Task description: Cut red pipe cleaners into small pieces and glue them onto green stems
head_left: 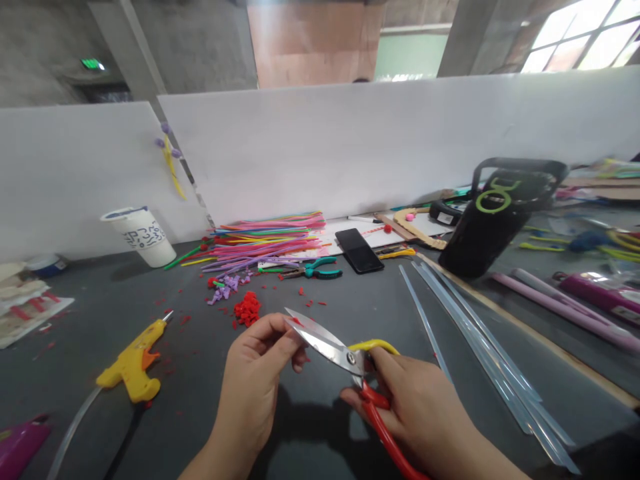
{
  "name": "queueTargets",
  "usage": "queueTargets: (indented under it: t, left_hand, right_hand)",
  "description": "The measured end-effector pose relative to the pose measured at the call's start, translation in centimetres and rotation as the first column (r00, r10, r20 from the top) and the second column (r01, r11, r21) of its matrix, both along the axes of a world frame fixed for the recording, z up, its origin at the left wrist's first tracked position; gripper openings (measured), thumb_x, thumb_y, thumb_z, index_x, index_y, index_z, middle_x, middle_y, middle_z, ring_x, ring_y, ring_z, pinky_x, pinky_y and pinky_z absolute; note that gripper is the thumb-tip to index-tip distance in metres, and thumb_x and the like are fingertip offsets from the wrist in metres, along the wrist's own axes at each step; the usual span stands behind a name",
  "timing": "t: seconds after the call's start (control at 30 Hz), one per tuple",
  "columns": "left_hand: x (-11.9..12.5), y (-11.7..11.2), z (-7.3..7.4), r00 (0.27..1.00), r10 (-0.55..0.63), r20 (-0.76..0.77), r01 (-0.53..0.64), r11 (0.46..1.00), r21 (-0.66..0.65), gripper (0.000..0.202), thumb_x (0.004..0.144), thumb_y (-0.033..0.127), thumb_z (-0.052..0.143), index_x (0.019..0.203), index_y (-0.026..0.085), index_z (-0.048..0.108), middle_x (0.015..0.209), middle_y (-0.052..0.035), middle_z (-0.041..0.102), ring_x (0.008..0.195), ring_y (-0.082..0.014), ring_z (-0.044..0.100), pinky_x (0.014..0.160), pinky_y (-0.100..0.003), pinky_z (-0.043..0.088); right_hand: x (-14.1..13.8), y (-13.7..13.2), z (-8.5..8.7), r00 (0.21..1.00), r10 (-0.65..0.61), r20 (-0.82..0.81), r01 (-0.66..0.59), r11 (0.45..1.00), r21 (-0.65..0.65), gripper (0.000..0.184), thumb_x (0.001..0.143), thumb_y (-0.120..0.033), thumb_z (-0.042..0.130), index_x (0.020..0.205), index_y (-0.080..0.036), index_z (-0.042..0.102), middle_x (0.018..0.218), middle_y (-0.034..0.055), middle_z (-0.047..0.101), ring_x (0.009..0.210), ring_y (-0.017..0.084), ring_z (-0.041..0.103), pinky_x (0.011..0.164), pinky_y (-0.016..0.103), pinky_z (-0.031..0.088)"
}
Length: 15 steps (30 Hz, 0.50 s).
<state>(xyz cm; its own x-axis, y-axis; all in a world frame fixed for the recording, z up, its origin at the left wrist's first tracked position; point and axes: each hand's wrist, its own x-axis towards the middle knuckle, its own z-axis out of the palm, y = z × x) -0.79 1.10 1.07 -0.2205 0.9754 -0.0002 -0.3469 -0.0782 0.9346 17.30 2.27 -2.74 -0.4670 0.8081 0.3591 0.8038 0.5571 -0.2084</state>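
Note:
My right hand (413,393) grips a pair of scissors (333,347) with one red and one yellow handle, its blades pointing up and left. At the blade tips, my left hand (263,367) pinches a small red piece (294,321), mostly hidden by the fingers; its exact kind is unclear. Just beyond the left hand lies a heap of red cut bits (247,308). Behind that heap are purple cut bits (227,288). Teal-handled pliers (317,269) rest farther back, in front of a bundle of colourful pipe cleaners (270,240).
A yellow glue gun (134,363) lies at left, a white paper cup (145,237) behind it. A black phone (359,251) lies at centre back. Clear glue sticks (480,340) and a black bottle (493,220) stand or lie right. A white partition (325,153) closes the back.

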Motion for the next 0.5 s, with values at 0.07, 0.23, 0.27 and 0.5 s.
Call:
queueTargets:
  t: [0.07, 0.23, 0.27, 0.5]
  left_hand:
    - [-0.01, 0.07, -0.05, 1.0, 0.01, 0.005, -0.01, 1.0, -0.001, 0.01, 0.065, 0.02, 0.069, 0.06, 0.014, 0.062, 0.054, 0.003, 0.057, 0.048, -0.0064, 0.048, 0.047, -0.016, 0.039]
    - [0.05, 0.17, -0.02, 0.999, 0.019, 0.031, -0.019, 1.0, -0.014, 0.011, 0.062, 0.019, 0.07, 0.059, 0.014, 0.061, 0.052, 0.0036, 0.057, 0.047, -0.0059, 0.048, 0.045, -0.015, 0.038]
    - [0.05, 0.14, -0.03, 0.999, 0.02, 0.034, -0.02, 1.0, -0.015, 0.011, 0.062, 0.019, 0.07, 0.059, 0.014, 0.061, 0.052, 0.0037, 0.057, 0.047, -0.0058, 0.048, 0.045, -0.015, 0.038]
    - [-0.18, -0.01, 0.13, 0.999, 0.015, 0.049, -0.013, 0.999, -0.031, 0.01, 0.062, 0.017, 0.071, 0.061, 0.015, 0.061, 0.055, 0.0038, 0.059, 0.048, -0.0053, 0.05, 0.045, -0.015, 0.04]
  right_hand:
    - [-0.05, -0.01, -0.03, 1.0, -0.004, 0.006, 0.004, 1.0, 0.005, 0.039, 0.08, -0.057, 0.042, 0.071, -0.02, 0.05, 0.054, 0.0008, 0.059, 0.046, 0.018, 0.058, 0.045, 0.025, 0.031]
    - [-0.09, -0.11, -0.16, 1.0, -0.004, 0.011, 0.004, 1.0, 0.019, 0.04, 0.081, -0.058, 0.04, 0.07, -0.02, 0.049, 0.053, 0.0007, 0.059, 0.046, 0.017, 0.058, 0.044, 0.025, 0.029]
    - [-0.08, -0.14, -0.18, 1.0, -0.001, 0.014, 0.001, 1.0, 0.022, 0.04, 0.081, -0.058, 0.039, 0.07, -0.02, 0.049, 0.052, 0.0008, 0.059, 0.045, 0.017, 0.058, 0.044, 0.025, 0.028]
    - [0.02, -0.08, -0.27, 1.0, 0.0, -0.008, 0.0, 0.999, -0.033, 0.037, 0.08, -0.054, 0.043, 0.067, -0.02, 0.048, 0.051, 0.0004, 0.056, 0.044, 0.017, 0.055, 0.044, 0.025, 0.026]
